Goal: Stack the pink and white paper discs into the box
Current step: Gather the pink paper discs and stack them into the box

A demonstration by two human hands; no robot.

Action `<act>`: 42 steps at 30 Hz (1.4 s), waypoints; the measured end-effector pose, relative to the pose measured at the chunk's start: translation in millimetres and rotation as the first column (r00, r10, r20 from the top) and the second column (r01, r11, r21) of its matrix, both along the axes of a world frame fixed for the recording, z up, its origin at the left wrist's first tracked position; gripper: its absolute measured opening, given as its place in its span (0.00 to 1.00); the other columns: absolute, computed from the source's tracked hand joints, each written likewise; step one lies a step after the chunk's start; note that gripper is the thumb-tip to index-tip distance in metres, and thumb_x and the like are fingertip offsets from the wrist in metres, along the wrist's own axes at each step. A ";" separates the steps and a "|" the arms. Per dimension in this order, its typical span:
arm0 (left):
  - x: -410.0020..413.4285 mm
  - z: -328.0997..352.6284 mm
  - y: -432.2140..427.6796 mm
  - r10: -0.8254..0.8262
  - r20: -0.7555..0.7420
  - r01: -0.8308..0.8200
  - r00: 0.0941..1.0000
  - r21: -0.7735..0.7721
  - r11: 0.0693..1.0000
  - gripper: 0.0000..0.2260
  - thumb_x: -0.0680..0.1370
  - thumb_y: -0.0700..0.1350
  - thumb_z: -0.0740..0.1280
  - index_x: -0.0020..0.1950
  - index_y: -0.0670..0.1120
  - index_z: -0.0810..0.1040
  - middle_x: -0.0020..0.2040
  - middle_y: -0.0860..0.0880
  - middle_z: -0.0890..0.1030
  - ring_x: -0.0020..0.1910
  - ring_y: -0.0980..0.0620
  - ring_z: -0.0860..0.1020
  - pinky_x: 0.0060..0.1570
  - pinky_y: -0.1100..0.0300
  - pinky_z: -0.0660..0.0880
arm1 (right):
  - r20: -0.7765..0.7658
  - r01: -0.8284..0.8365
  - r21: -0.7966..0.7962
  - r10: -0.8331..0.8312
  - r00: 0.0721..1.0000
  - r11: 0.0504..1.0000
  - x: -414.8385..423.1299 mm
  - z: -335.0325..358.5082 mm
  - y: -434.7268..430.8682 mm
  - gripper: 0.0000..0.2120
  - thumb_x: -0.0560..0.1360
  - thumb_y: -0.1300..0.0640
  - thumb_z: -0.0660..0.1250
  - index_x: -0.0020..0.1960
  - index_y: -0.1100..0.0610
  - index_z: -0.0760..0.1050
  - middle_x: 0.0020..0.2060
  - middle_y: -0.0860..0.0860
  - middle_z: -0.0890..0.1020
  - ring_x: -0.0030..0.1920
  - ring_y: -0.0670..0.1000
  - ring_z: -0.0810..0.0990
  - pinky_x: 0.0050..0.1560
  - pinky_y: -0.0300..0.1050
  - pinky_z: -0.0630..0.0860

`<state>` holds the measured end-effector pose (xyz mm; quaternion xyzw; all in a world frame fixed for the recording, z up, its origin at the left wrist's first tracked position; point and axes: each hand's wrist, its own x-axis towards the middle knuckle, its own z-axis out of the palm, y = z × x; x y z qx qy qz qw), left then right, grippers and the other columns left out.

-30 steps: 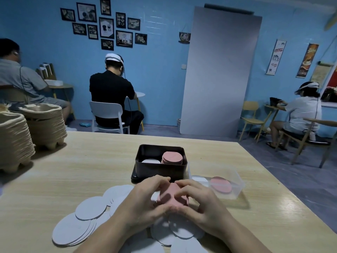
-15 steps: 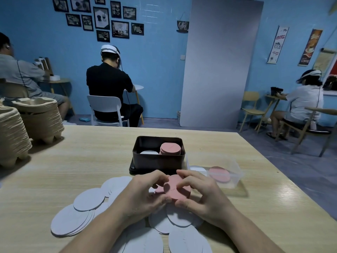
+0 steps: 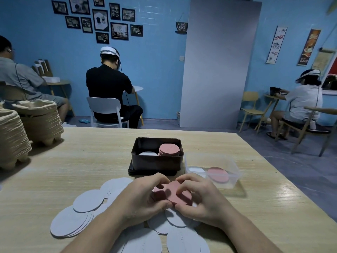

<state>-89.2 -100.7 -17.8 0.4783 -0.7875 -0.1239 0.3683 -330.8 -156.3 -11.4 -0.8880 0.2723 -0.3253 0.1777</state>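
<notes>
Two hands: left, right; pink discs

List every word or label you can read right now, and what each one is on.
"Coffee": small dark hanging sign on the blue wall.
"COFFEE": white banner, in red letters.
"COFFEE": orange banner, at its foot.
Framed pictures: some carry print, but it is too small to read.
Pink discs: faint marks, unreadable.
</notes>
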 end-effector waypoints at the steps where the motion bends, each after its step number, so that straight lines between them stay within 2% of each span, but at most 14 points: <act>1: 2.1 0.9 0.7 0.018 0.008 -0.018 1.000 -0.012 1.000 0.17 0.75 0.57 0.74 0.61 0.57 0.76 0.54 0.62 0.80 0.57 0.58 0.79 0.51 0.59 0.80 | 0.003 0.017 -0.001 -0.017 1.000 1.000 -0.8 -0.5 -0.7 0.10 0.69 0.47 0.78 0.47 0.48 0.81 0.58 0.43 0.79 0.58 0.43 0.80 0.55 0.42 0.78; 3: 7.9 3.7 1.4 0.054 0.033 -0.053 0.998 -0.023 0.998 0.14 0.77 0.57 0.72 0.60 0.58 0.74 0.55 0.63 0.79 0.58 0.61 0.78 0.52 0.65 0.77 | 0.001 0.046 -0.006 -0.046 0.999 0.999 -2.7 -1.0 -2.4 0.10 0.68 0.48 0.78 0.47 0.47 0.80 0.58 0.42 0.79 0.59 0.42 0.78 0.56 0.40 0.76; 7: 13.8 6.5 -3.4 0.089 0.210 -0.087 0.974 -0.019 0.996 0.12 0.77 0.57 0.67 0.59 0.60 0.72 0.53 0.63 0.76 0.55 0.63 0.73 0.55 0.59 0.74 | -0.053 0.050 -0.004 -0.051 0.997 0.999 -5.9 -0.2 -2.4 0.11 0.69 0.43 0.76 0.46 0.47 0.79 0.59 0.40 0.78 0.59 0.40 0.77 0.56 0.38 0.76; 12: 14.4 19.5 -14.7 0.020 0.298 -0.049 0.954 0.089 0.995 0.22 0.74 0.57 0.64 0.69 0.58 0.72 0.60 0.62 0.76 0.61 0.62 0.72 0.62 0.60 0.72 | -0.068 0.051 0.000 -0.051 0.996 0.999 -4.9 -0.9 -2.3 0.13 0.70 0.40 0.76 0.47 0.46 0.80 0.60 0.39 0.79 0.59 0.39 0.78 0.55 0.38 0.77; 15: 19.0 19.3 -20.4 -0.032 0.327 -0.020 0.945 0.154 0.988 0.25 0.73 0.55 0.67 0.70 0.61 0.71 0.59 0.64 0.75 0.62 0.65 0.71 0.63 0.60 0.71 | -0.074 0.050 0.003 -0.049 0.996 0.999 -4.0 -2.2 -1.7 0.13 0.70 0.39 0.76 0.47 0.45 0.80 0.60 0.39 0.78 0.58 0.39 0.79 0.55 0.39 0.77; 20: 22.9 7.8 -22.9 0.010 0.283 -0.053 0.959 0.142 0.988 0.22 0.72 0.58 0.71 0.66 0.65 0.72 0.57 0.64 0.76 0.61 0.65 0.72 0.64 0.60 0.71 | -0.087 0.055 0.027 -0.052 0.995 0.998 -4.3 -2.8 -2.4 0.13 0.69 0.40 0.76 0.48 0.45 0.79 0.62 0.38 0.77 0.59 0.40 0.79 0.55 0.42 0.78; 25: 21.4 6.9 -22.0 0.019 0.261 -0.047 0.965 0.101 0.994 0.21 0.72 0.57 0.70 0.65 0.63 0.73 0.56 0.65 0.78 0.60 0.65 0.72 0.62 0.58 0.72 | -0.080 0.044 0.027 -0.042 0.996 0.999 -2.9 -1.7 -2.4 0.13 0.69 0.42 0.77 0.47 0.47 0.80 0.61 0.37 0.78 0.59 0.41 0.79 0.54 0.41 0.77; 30: 18.7 8.0 -22.7 -0.003 0.292 -0.022 0.957 0.081 0.996 0.25 0.71 0.61 0.70 0.68 0.63 0.71 0.59 0.66 0.77 0.61 0.66 0.70 0.63 0.59 0.70 | -0.060 0.041 0.015 -0.040 0.997 0.999 -0.6 -1.7 -1.7 0.12 0.69 0.43 0.78 0.46 0.47 0.80 0.60 0.38 0.79 0.58 0.41 0.80 0.52 0.39 0.77; 33: 16.3 10.0 -25.8 -0.013 0.285 -0.011 0.958 0.084 0.996 0.25 0.72 0.62 0.70 0.68 0.64 0.71 0.59 0.68 0.76 0.62 0.66 0.70 0.63 0.60 0.70 | -0.043 0.033 0.017 -0.032 0.999 0.999 0.8 -2.4 -2.1 0.11 0.69 0.46 0.79 0.46 0.48 0.80 0.60 0.39 0.80 0.57 0.43 0.81 0.50 0.43 0.79; 42: 25.1 3.9 -19.8 0.032 0.257 -0.046 0.966 0.051 0.998 0.24 0.70 0.58 0.69 0.65 0.63 0.72 0.56 0.64 0.78 0.58 0.63 0.73 0.58 0.59 0.74 | -0.057 0.048 0.020 -0.047 0.997 0.999 -0.4 -2.0 -2.2 0.12 0.68 0.44 0.78 0.46 0.47 0.80 0.60 0.40 0.80 0.62 0.41 0.79 0.56 0.44 0.78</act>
